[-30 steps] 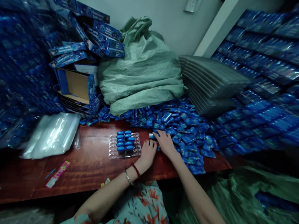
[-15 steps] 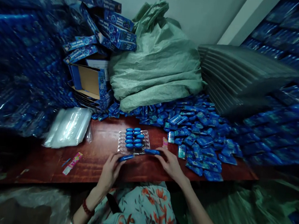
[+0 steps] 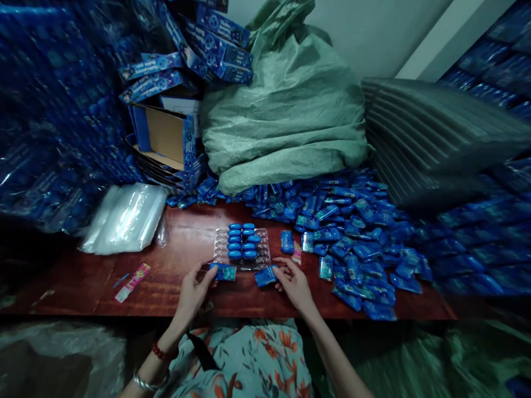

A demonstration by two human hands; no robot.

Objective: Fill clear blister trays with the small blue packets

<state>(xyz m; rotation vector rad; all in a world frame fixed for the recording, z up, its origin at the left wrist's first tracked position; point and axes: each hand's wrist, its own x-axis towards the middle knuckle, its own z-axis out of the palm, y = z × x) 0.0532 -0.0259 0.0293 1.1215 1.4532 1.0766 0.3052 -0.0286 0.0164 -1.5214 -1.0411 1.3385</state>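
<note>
Both flat blue plastic packets (image 3: 227, 273) are tipped face-up now, left hand (image 3: 194, 286) and right hand (image 3: 295, 284) fingers pinching one each, sideways-ish, just nearside of the clear plastic tray (image 3: 221, 243).

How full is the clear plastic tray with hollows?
The tray is partly full: glossy blue oval pieces lie along its middle; bare hollows show at both sides.

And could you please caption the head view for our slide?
Left hand and right hand each hold a blue packet before a clear tray of blue pieces.
</note>
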